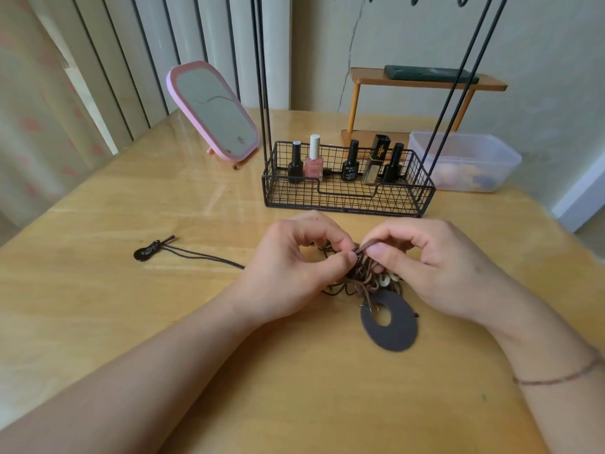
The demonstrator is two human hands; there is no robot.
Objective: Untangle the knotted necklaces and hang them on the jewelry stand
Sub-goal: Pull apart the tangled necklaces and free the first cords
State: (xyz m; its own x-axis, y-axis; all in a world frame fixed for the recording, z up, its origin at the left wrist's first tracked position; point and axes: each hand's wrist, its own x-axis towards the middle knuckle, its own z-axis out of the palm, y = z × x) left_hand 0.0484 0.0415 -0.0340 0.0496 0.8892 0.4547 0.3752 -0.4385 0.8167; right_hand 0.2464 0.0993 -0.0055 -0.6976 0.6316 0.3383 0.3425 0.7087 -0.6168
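Brown cords of the knotted necklaces (361, 278) lie bunched on the wooden table (196, 208). The left hand (294, 267) and right hand (422, 267) both pinch strands at the top. Cords look soft and light; better to hold near the knot. The ring pendant (389, 322) may snag. The jewelry stand (347, 188) holds nail polish bottles (315, 162) just behind.

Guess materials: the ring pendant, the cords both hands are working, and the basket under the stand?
Ring pendant: flat, matte dark brown, no shine; looks like wood or leather, cannot tell which.
Cords: thin brown strands, dull and limp, likely leather or waxed cotton. The left hand and right hand each pinch a strand.
Basket: thin black wire grid, likely coated metal.
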